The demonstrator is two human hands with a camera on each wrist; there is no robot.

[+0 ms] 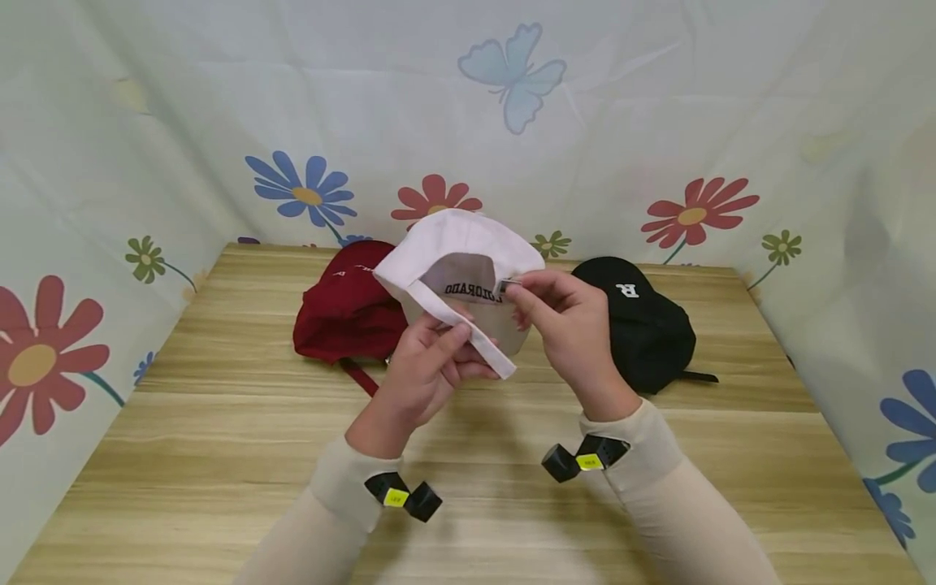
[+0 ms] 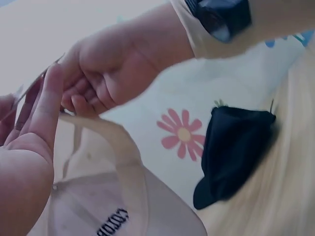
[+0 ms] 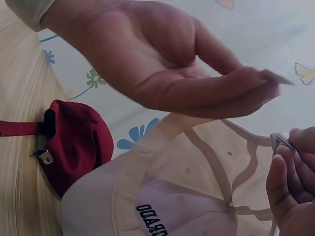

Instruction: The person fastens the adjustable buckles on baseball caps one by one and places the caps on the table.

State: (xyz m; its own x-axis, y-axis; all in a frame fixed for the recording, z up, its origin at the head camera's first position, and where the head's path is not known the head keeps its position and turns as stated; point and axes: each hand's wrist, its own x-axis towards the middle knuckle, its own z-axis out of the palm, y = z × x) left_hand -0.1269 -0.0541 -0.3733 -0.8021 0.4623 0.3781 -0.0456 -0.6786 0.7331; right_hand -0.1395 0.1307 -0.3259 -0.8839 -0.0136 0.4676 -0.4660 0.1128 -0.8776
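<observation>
A white baseball cap (image 1: 453, 236) is held up above the table, its back opening turned toward me and dark lettering showing through inside. My left hand (image 1: 424, 366) pinches the cap's back strap (image 1: 490, 349), thumb on top, with the free end sticking out to the right. At the other side of the opening, my right hand (image 1: 574, 325) pinches the small metal buckle (image 3: 279, 138) between thumb and fingers. Strap and buckle are apart. In the left wrist view the strap lies partly hidden behind the left fingers (image 2: 44, 103).
A dark red cap (image 1: 351, 309) lies behind and left of the left hand, its strap loose. Partly behind the right hand sits a black cap (image 1: 651, 325) with a white letter. The wooden table (image 1: 219, 455) meets a flower-printed curtain (image 1: 585, 162) at the back and sides.
</observation>
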